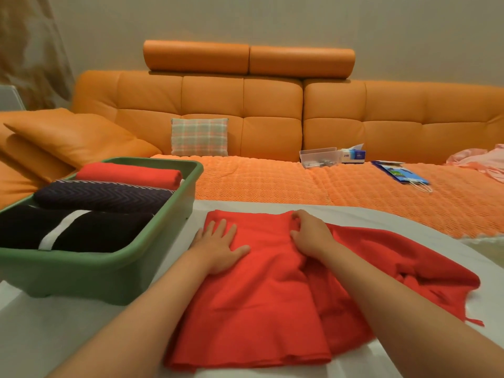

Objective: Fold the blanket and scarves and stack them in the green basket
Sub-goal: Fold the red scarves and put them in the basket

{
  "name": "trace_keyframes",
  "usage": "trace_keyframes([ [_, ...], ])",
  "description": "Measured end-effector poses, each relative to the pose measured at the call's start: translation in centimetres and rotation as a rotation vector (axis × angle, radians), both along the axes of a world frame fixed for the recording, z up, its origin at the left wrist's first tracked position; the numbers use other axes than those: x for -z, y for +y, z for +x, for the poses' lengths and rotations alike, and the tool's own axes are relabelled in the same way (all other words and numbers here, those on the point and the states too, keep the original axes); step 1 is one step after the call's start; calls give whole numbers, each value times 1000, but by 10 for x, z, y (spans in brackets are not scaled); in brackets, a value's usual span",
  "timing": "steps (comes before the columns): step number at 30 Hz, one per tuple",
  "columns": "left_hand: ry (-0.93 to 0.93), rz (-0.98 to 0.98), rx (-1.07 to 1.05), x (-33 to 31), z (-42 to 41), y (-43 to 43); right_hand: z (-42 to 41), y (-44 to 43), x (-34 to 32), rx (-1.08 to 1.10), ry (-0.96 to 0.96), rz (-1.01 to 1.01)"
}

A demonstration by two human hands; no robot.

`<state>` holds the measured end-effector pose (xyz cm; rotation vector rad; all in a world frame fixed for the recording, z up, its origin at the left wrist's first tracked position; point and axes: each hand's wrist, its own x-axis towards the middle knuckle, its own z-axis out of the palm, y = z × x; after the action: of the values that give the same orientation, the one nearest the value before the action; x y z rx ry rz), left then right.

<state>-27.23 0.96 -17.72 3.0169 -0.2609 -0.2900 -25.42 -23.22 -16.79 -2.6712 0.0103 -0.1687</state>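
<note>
Trouble could come from the messy side of the red cloth (259,309). It lay on the white bench (54,336), just right of the green basket (81,276). The left grip (218,246) was flat on the left part of the cloth, fingers spread, pressing down. The right grip (311,236) had its fingers curled and pinched a raised fold near the far edge of the cloth. Right of that fold the cloth was wrinkled and spread wide, with loose threads at its near right corner. If the right grip pulled the fold over too fast, I think the wrinkles would get shut inside and the cloth would end up lumpy and crooked. If the left grip let up, the whole cloth could slide on the smooth bench and the edges would not line up. The basket looked like a worry too. It already held a folded red piece (131,173) at the far end, a dark zigzag piece (103,195) in the middle and a black piece with a white stripe (81,230) at the near end, side by side. A fat, lumpy fold might not sit flat on top of them and could slip off.
</note>
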Motion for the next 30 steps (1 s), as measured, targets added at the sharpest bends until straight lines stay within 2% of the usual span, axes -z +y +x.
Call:
trace_keyframes([
  [3, -42, 14, 18, 3, 17, 7, 2, -6, 1, -66, 22, -33],
  [6, -109, 146, 34, -1, 27, 10, -1, -8, -3, -145, 44, 53],
  [9, -328, 299, 113, -15, 27, 0, -13, -10, -16, -226, 6, -47],
  [11, -424, 193, 190, -26, 19, -15, -26, -15, -24, -270, -65, -104],
  [14, -415, -25, 291, -33, -11, -42, -57, -20, -31, -261, -165, -103],
  [18, -373, -83, 301, -31, -48, -46, -104, -14, -39, -367, 40, -188],
  [22, -68, -26, 274, -18, -82, -30, -145, -4, -36, -464, 191, -190],
  [24, 42, 11, 288, -11, -97, -24, -158, -1, -34, -495, 205, -198],
  [30, -19, -79, 311, -10, -128, -6, -180, -4, -48, -477, 244, -165],
])
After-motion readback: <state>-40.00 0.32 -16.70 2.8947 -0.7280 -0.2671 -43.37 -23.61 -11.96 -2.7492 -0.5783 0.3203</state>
